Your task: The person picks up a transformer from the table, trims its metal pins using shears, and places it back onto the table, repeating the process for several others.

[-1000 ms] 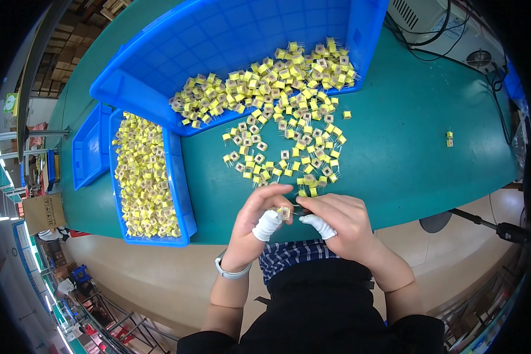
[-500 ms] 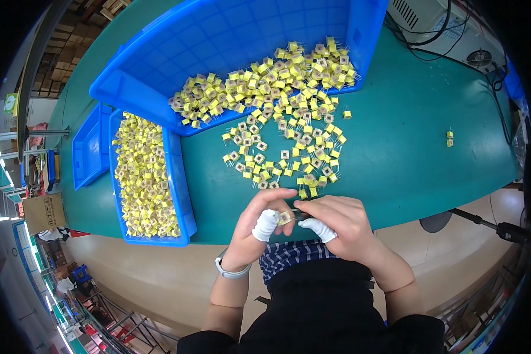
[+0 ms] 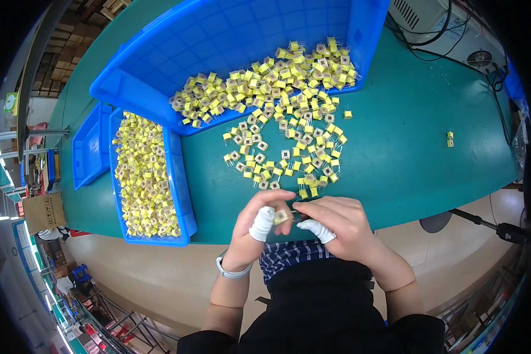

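Near the table's front edge, my left hand [image 3: 252, 227] pinches a small yellow-wrapped coil bobbin [image 3: 281, 217] between its white-covered thumb and its fingers. Close on its right is my right hand [image 3: 345, 223], thumb also wrapped in white, fingers closed on a slim dark tool [image 3: 300, 216]. Most of that tool is hidden in the hand, and its kind cannot be made out. Its tip points toward the bobbin; whether the two touch is unclear. Just beyond my fingers, a loose pile of similar pinned bobbins [image 3: 306, 143] spreads over the green table [image 3: 401, 159].
A large blue bin [image 3: 153, 65] lies tipped toward me, bobbins spilling out. To the left stands a smaller blue bin [image 3: 187, 221] full of bobbins, beside an empty blue tray [image 3: 91, 147]. Two bobbins [image 3: 450, 139] sit far right, near a pale machine [image 3: 436, 20] with black cables.
My left hand and the bobbin have shifted slightly left, away from the right hand. My right hand has barely moved.
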`<state>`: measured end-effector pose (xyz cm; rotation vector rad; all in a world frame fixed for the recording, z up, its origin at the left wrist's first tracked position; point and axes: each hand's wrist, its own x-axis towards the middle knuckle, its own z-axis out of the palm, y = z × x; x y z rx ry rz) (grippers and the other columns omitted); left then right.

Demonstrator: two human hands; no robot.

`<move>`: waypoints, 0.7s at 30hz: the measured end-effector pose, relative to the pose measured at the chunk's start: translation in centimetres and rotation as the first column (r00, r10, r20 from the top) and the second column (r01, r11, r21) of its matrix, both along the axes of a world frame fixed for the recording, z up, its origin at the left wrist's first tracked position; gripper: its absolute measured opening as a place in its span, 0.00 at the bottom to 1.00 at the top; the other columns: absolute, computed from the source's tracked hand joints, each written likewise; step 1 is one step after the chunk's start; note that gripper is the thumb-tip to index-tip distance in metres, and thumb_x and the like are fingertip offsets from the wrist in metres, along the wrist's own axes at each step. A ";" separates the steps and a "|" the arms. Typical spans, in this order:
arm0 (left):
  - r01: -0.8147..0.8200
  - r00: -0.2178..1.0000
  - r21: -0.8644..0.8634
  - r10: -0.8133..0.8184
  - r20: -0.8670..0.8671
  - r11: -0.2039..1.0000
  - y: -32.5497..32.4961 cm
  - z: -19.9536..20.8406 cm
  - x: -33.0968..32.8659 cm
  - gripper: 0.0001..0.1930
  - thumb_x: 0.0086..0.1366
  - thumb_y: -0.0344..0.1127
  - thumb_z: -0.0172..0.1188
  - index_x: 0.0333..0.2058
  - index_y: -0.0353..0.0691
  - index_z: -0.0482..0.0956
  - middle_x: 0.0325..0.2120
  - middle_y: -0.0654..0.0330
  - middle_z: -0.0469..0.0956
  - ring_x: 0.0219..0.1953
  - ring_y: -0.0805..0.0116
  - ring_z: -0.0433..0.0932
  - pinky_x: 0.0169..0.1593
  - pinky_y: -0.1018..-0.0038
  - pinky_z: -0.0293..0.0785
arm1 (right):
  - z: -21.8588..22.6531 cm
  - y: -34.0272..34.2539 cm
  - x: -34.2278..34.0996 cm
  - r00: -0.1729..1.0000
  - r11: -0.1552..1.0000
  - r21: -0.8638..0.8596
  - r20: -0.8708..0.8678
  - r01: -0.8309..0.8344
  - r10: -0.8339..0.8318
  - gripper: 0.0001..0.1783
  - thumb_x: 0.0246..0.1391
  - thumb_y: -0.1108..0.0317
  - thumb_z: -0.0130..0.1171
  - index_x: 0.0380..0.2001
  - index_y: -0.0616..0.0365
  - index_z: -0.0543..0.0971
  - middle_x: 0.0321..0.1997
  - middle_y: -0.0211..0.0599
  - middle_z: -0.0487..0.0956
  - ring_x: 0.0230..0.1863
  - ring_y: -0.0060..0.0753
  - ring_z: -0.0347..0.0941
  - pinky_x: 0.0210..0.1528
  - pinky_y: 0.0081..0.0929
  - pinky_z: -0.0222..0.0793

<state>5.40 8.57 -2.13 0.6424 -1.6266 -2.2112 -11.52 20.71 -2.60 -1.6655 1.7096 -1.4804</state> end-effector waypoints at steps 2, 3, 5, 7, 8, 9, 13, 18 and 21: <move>-0.117 0.988 0.133 0.128 -0.081 0.984 0.0 -0.6 0.0 0.24 0.78 0.56 0.48 0.49 0.37 0.74 0.28 0.63 0.73 0.29 0.78 0.68 0.34 0.79 0.64 | 0.2 0.0 0.0 1.000 1.000 0.023 0.024 0.002 -0.003 0.17 0.50 0.74 0.69 0.45 0.64 0.84 0.33 0.43 0.85 0.32 0.43 0.84 0.34 0.34 0.78; -0.118 0.988 0.132 0.129 -0.080 0.984 -0.2 -0.9 0.2 0.24 0.78 0.56 0.48 0.49 0.37 0.74 0.28 0.63 0.73 0.29 0.78 0.68 0.34 0.79 0.64 | 0.2 0.0 -0.1 1.000 1.000 0.022 0.025 0.001 -0.002 0.17 0.50 0.74 0.69 0.45 0.64 0.84 0.33 0.43 0.85 0.32 0.43 0.84 0.34 0.34 0.78; -0.238 0.941 0.261 0.289 -0.178 0.936 -0.9 -1.6 0.2 0.22 0.78 0.56 0.46 0.38 0.41 0.70 0.27 0.64 0.70 0.28 0.77 0.65 0.33 0.77 0.62 | 0.3 0.1 -0.3 1.000 1.000 0.027 0.017 0.004 -0.005 0.17 0.51 0.74 0.69 0.45 0.65 0.83 0.32 0.44 0.85 0.32 0.43 0.84 0.34 0.34 0.78; -0.316 0.926 0.195 0.347 -0.149 0.929 -1.5 -1.7 0.4 0.20 0.78 0.54 0.48 0.35 0.43 0.66 0.21 0.68 0.60 0.22 0.76 0.57 0.29 0.77 0.59 | 0.2 0.1 -0.4 1.000 1.000 0.024 0.015 0.010 -0.011 0.17 0.51 0.73 0.69 0.45 0.65 0.83 0.32 0.44 0.85 0.32 0.43 0.84 0.34 0.34 0.78; -0.367 0.928 0.057 0.370 -0.043 0.928 -2.0 -1.8 0.9 0.18 0.78 0.51 0.49 0.35 0.43 0.67 0.20 0.69 0.59 0.22 0.77 0.56 0.29 0.78 0.58 | 0.2 0.2 -0.4 1.000 1.000 0.020 0.013 0.016 -0.016 0.17 0.52 0.73 0.69 0.45 0.66 0.83 0.32 0.45 0.85 0.32 0.43 0.84 0.34 0.33 0.78; -0.397 0.913 -0.086 0.403 0.060 0.914 -2.3 -2.0 1.2 0.16 0.78 0.48 0.50 0.36 0.43 0.67 0.18 0.70 0.59 0.21 0.78 0.56 0.28 0.79 0.57 | 0.1 0.2 -0.5 1.000 1.000 0.020 0.013 0.018 -0.018 0.17 0.52 0.73 0.69 0.45 0.66 0.83 0.32 0.45 0.85 0.32 0.43 0.84 0.34 0.33 0.78; -0.317 0.699 -0.678 0.646 0.306 0.663 -2.2 -1.2 0.3 0.08 0.70 0.35 0.64 0.40 0.37 0.78 0.18 0.71 0.65 0.19 0.82 0.61 0.24 0.76 0.53 | 0.1 0.2 -0.4 1.000 1.000 0.016 0.014 0.016 -0.016 0.17 0.52 0.73 0.69 0.45 0.65 0.83 0.32 0.44 0.85 0.32 0.43 0.84 0.34 0.33 0.78; -0.187 0.560 -0.789 0.723 0.404 0.585 -2.3 -0.9 -0.4 0.11 0.69 0.35 0.66 0.47 0.38 0.82 0.16 0.64 0.68 0.18 0.75 0.65 0.23 0.70 0.58 | 0.2 0.3 -0.5 1.000 1.000 0.030 0.024 0.004 -0.004 0.17 0.52 0.73 0.69 0.46 0.65 0.83 0.32 0.43 0.85 0.32 0.43 0.84 0.34 0.33 0.78; -0.085 0.511 -0.816 0.728 0.456 0.572 -2.7 -1.1 -0.3 0.15 0.69 0.35 0.65 0.52 0.38 0.82 0.16 0.60 0.70 0.17 0.71 0.66 0.23 0.68 0.60 | 0.1 0.3 -0.5 1.000 1.000 0.013 0.024 0.007 -0.007 0.17 0.52 0.73 0.69 0.46 0.65 0.83 0.32 0.43 0.85 0.31 0.42 0.83 0.34 0.33 0.77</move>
